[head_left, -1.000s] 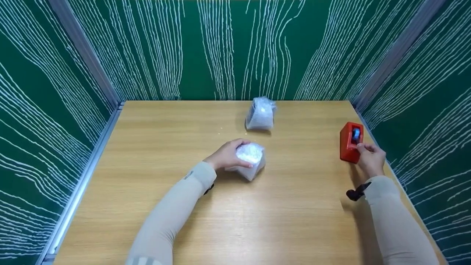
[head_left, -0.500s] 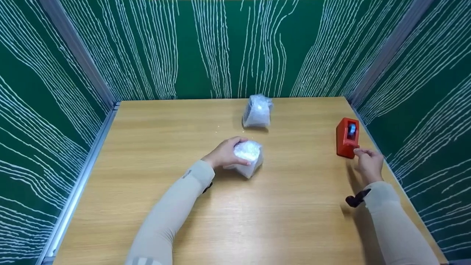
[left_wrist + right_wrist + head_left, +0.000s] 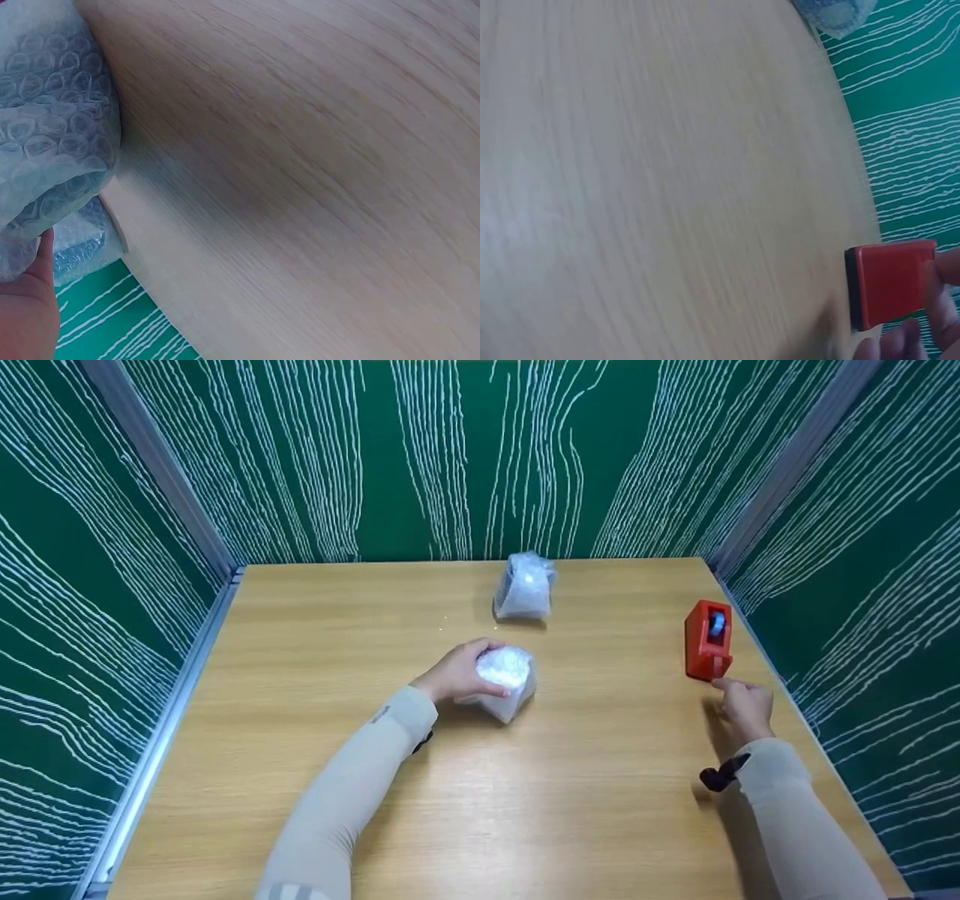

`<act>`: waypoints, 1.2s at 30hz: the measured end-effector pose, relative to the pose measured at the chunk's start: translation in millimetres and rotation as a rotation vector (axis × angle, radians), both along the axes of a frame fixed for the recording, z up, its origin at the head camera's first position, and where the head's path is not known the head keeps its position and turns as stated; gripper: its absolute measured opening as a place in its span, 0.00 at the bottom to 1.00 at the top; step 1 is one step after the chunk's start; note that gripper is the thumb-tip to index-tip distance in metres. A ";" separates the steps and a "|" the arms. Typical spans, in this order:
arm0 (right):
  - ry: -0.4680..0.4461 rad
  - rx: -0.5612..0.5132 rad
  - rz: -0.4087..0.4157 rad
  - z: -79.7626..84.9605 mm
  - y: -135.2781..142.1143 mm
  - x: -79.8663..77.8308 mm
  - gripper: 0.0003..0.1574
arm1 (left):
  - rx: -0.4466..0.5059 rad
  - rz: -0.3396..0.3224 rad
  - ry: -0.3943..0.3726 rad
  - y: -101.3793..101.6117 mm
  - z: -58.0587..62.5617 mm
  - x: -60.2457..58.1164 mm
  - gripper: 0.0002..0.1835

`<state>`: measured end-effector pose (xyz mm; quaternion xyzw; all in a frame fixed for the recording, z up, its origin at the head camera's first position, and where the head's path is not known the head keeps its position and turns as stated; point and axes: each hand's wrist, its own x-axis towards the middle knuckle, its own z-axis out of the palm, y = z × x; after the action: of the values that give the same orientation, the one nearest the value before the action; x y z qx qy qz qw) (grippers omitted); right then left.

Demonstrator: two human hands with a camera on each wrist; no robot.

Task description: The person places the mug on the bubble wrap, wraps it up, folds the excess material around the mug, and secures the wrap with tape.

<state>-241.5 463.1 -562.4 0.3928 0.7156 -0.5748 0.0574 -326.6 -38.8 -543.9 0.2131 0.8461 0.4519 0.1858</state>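
My left hand (image 3: 459, 673) grips a bubble-wrapped bundle (image 3: 508, 679) in the middle of the table, thumb on the near side and fingers round the far side. In the left wrist view the loose fold of the bubble wrap (image 3: 56, 120) shows close up, with part of the hand (image 3: 28, 311) below it. The right hand (image 3: 746, 706) is just in front of a red tape dispenser (image 3: 707, 641), thumb and forefinger pinched together at the end of a clear strip of tape (image 3: 718, 663) by its cutter. What is wrapped inside the bundle is hidden.
A second bubble-wrapped bundle (image 3: 525, 589) stands near the table's back edge. Green panels with white lines (image 3: 405, 457) enclose the wooden table (image 3: 337, 607) at the back and sides. Tiny bright specks (image 3: 444, 622) lie left of the second bundle.
My right hand has drawn back from the dispenser's tape roll, past the cutter, to just in front of the dispenser. The left hand keeps its hold on the bundle. The view has shifted slightly.
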 end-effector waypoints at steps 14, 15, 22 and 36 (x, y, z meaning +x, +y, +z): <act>-0.022 -0.124 -0.076 -0.6 12.2 -1.5 0.17 | 0.000 -0.031 0.032 -0.1 2.3 0.4 0.50; -0.020 -0.135 -0.081 0.8 11.0 -1.0 0.13 | -0.001 -0.030 0.029 -0.1 2.6 0.6 0.50; -0.023 -0.138 -0.027 -5.0 16.0 -4.1 0.32 | -0.003 -0.023 0.023 -0.5 1.7 0.1 0.51; 0.158 0.099 -0.061 -10.5 12.0 -8.0 0.30 | -0.002 -0.024 0.028 0.5 0.0 -1.6 0.51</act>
<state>-249.5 475.1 -572.9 0.3702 0.7332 -0.5693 -0.0362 -328.2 -38.2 -544.0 0.2294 0.8465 0.4456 0.1794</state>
